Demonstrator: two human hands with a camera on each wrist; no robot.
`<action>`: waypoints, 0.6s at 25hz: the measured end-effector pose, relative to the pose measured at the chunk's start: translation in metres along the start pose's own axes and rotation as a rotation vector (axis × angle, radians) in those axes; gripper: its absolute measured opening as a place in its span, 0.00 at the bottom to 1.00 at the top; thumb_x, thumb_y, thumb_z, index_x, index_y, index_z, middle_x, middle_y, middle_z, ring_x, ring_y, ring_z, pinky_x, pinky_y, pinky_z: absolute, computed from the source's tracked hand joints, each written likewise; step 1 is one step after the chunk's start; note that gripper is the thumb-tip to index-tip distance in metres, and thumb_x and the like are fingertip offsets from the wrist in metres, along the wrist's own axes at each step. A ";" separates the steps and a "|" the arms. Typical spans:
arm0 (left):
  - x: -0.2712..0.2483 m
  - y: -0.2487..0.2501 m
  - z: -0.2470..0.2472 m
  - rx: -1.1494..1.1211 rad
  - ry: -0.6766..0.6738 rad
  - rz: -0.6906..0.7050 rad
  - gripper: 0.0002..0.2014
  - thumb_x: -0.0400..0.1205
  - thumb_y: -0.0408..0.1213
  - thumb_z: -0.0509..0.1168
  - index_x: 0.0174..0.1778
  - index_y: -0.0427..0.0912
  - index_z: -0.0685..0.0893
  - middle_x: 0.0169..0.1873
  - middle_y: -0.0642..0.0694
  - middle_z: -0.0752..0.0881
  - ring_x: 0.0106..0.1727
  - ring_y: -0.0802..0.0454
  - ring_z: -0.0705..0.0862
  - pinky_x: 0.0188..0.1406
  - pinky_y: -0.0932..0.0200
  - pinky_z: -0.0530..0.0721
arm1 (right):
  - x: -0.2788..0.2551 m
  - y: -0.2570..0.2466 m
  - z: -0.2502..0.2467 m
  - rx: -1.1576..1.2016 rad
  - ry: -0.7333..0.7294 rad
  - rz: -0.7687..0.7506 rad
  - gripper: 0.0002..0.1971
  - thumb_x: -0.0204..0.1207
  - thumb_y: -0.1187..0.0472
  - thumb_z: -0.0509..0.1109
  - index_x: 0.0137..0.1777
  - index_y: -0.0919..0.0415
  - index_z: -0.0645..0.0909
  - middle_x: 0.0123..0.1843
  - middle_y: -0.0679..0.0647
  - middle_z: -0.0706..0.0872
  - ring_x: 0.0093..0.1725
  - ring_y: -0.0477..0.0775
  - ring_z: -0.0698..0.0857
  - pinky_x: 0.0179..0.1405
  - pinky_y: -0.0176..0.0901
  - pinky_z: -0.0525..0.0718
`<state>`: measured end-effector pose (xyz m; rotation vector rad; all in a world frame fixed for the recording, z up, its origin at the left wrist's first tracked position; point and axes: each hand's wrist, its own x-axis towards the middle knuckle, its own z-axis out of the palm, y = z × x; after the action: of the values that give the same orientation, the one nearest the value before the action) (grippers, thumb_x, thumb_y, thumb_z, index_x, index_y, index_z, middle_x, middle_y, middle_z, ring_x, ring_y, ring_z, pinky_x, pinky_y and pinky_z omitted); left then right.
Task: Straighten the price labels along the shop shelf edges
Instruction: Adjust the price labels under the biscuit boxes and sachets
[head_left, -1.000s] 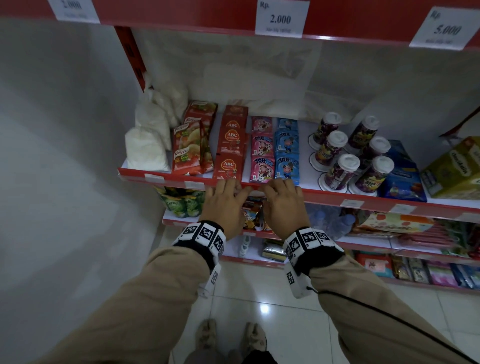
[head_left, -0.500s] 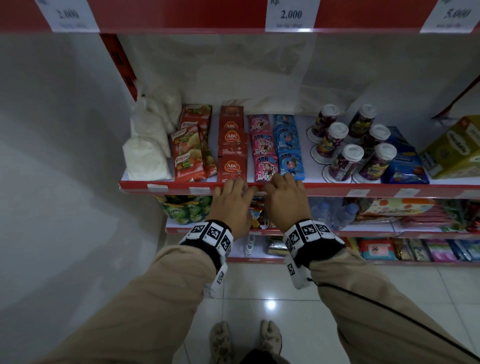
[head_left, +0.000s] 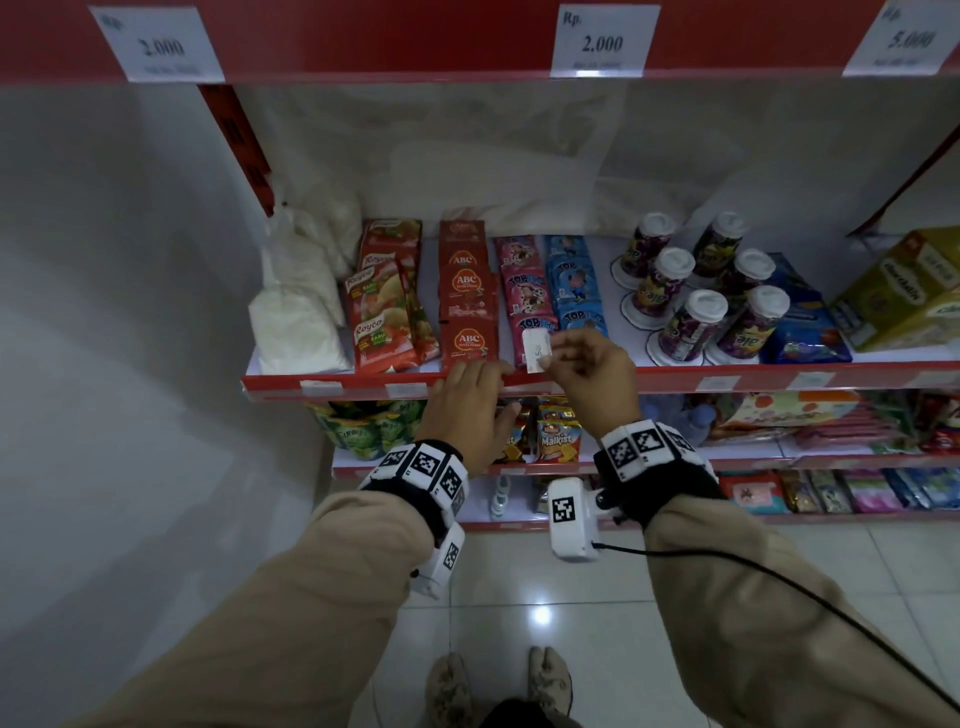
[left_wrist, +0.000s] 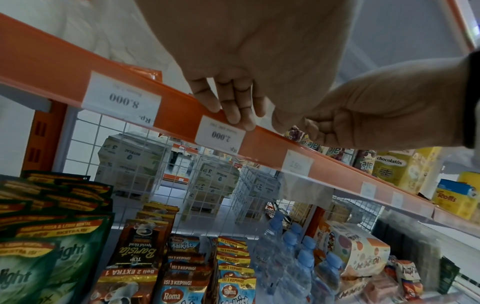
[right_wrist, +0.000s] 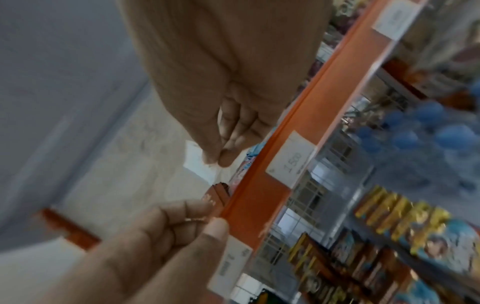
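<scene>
The red shelf edge strip (head_left: 675, 375) carries small white price labels. My left hand (head_left: 483, 374) holds this strip, fingers on top and thumb under it. In the left wrist view its fingertips (left_wrist: 233, 117) touch the top of a "2.000" label (left_wrist: 221, 134). My right hand (head_left: 553, 358) pinches a small white price label (head_left: 536, 351) between thumb and fingers, lifted just above the strip in front of the pink sachets. The right wrist view shows the same loose label (right_wrist: 200, 162) in the pinch, and a "1.500" label (right_wrist: 291, 160) seated in the strip.
Sachets (head_left: 467, 312), white bags (head_left: 296, 322), lidded cups (head_left: 696, 312) and a yellow box (head_left: 904, 291) fill the shelf behind the strip. Larger price cards (head_left: 602, 41) hang on the shelf above. Lower shelves hold biscuits (head_left: 558, 441) and water bottles (left_wrist: 293, 263). A wall stands to the left.
Both hands lay on the shelf edge before. The right hand has since risen off the strip with a white label pinched in it; the left hand stays on the edge.
</scene>
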<state>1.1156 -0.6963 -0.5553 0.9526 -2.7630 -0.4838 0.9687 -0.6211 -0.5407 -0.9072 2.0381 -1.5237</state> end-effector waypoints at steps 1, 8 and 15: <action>0.001 0.000 0.000 -0.026 0.009 -0.007 0.19 0.85 0.49 0.57 0.70 0.47 0.72 0.63 0.48 0.79 0.64 0.46 0.72 0.59 0.48 0.72 | -0.001 -0.001 0.001 0.130 -0.002 0.078 0.10 0.73 0.72 0.74 0.51 0.62 0.79 0.40 0.56 0.84 0.41 0.53 0.84 0.45 0.42 0.84; 0.003 0.000 0.003 -0.088 0.069 -0.021 0.18 0.86 0.52 0.52 0.63 0.44 0.76 0.57 0.44 0.81 0.58 0.43 0.76 0.53 0.46 0.76 | -0.016 0.005 0.010 0.338 -0.068 0.212 0.18 0.72 0.76 0.73 0.61 0.69 0.76 0.42 0.61 0.86 0.41 0.56 0.87 0.47 0.49 0.87; 0.006 0.000 0.004 -0.072 0.064 -0.046 0.08 0.86 0.41 0.57 0.54 0.43 0.78 0.53 0.45 0.79 0.57 0.43 0.74 0.53 0.46 0.73 | -0.026 0.012 0.016 0.123 -0.137 0.149 0.16 0.70 0.75 0.74 0.57 0.64 0.79 0.44 0.59 0.87 0.44 0.58 0.87 0.48 0.53 0.87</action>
<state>1.1095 -0.6987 -0.5589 0.9986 -2.6535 -0.5464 0.9942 -0.6109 -0.5579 -0.7723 1.8506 -1.4481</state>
